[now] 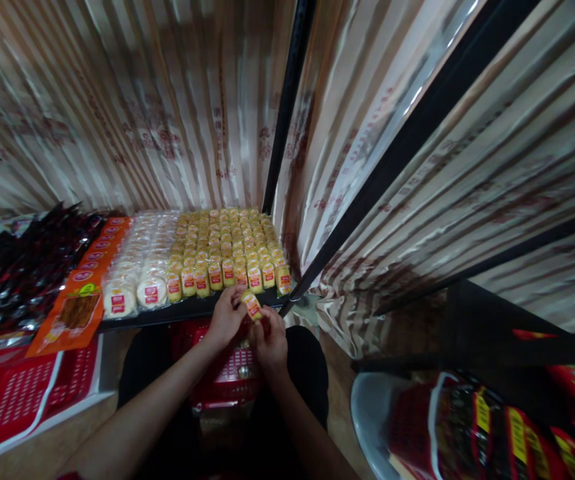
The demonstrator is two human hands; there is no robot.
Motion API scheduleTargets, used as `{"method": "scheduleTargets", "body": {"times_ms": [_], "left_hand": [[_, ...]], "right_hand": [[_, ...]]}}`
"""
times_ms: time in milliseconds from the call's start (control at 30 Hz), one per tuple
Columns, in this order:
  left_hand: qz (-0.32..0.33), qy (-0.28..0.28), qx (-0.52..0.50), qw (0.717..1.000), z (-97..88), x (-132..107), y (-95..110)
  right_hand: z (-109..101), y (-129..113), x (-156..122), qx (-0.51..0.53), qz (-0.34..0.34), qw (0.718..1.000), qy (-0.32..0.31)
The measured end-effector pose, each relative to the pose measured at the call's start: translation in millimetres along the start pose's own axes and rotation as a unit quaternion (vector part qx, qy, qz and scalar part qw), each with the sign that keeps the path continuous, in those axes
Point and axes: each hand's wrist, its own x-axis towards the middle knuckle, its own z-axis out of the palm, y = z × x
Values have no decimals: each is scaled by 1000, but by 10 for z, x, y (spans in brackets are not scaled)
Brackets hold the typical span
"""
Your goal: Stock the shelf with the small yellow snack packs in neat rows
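Observation:
My left hand (226,315) and my right hand (270,340) meet just below the front edge of a low dark shelf (187,310). Together they pinch one small yellow snack packet (252,305) with a red label, tilted, at fingertip height. Right behind it lie rows of several identical yellow packets (227,250) filling the shelf's right part. Under my hands a red plastic basket (232,373) rests between my dark-trousered knees.
Round white cakes in clear wrap (140,267) lie left of the yellow rows, then orange packs (85,293) and dark glossy packs (17,267). Red baskets (12,393) lie on the floor at left. Striped curtain and black poles stand behind; red-black packages (472,427) sit at right.

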Motion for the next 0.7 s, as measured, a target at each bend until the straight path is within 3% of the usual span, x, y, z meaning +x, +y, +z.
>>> {"method": "scheduleTargets", "body": {"times_ms": [167, 400, 567, 700], "left_hand": [[121, -22, 110, 986, 210, 147, 138], [202, -73, 204, 955, 431, 327, 196], [245, -81, 262, 930, 476, 390, 103], [309, -81, 318, 893, 472, 427, 112]], "right_hand": [[-30, 25, 67, -90, -85, 992, 29], [39, 223, 126, -154, -83, 984, 24], [72, 307, 165, -153, -100, 983, 28], [101, 309, 177, -157, -89, 983, 19]]}}
